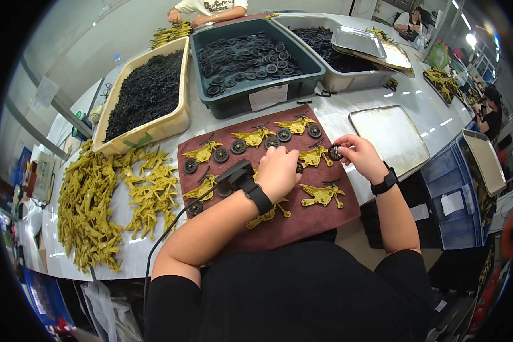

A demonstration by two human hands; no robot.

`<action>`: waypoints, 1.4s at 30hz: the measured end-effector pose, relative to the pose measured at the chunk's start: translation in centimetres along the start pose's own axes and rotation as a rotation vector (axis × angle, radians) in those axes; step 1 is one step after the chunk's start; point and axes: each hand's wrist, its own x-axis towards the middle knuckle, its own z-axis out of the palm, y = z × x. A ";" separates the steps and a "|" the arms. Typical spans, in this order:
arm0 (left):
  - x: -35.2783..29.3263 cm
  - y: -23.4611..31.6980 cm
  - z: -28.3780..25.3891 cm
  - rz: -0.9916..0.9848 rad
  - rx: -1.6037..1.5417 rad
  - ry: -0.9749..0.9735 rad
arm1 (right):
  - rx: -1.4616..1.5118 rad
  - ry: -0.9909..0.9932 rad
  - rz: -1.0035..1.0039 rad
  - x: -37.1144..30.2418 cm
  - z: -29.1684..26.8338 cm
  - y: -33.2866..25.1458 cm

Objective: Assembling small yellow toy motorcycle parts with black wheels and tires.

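Observation:
Rows of yellow toy motorcycle bodies with black handlebars lie on a dark red cloth, several with black wheels fitted. My right hand pinches a black toy wheel beside the right end of a motorcycle body in the middle row. Over the centre of the cloth is my left hand, its fingers curled down by another wheel at that body's left end. Whatever those fingers grip is hidden beneath them. Nearer me, one body lies without wheels.
Behind the cloth stand a dark green bin of wheels, a cream bin of small black parts and a grey bin. Loose yellow bodies are heaped at left. A metal tray lies right. Across the table, another person's hands handle yellow parts.

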 end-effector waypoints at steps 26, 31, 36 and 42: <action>0.4 0.6 2.2 0.097 0.184 0.089 | -0.492 0.189 -0.064 -0.8 1.8 2.2; 0.4 0.8 2.4 0.034 0.149 0.047 | -0.487 0.205 -0.125 -1.4 2.4 1.8; 1.3 0.1 2.9 0.109 0.176 0.072 | -0.507 0.259 -0.152 -0.9 2.5 2.3; 0.7 -1.2 3.0 0.228 0.148 0.076 | -0.494 0.267 -0.148 -0.8 3.0 2.7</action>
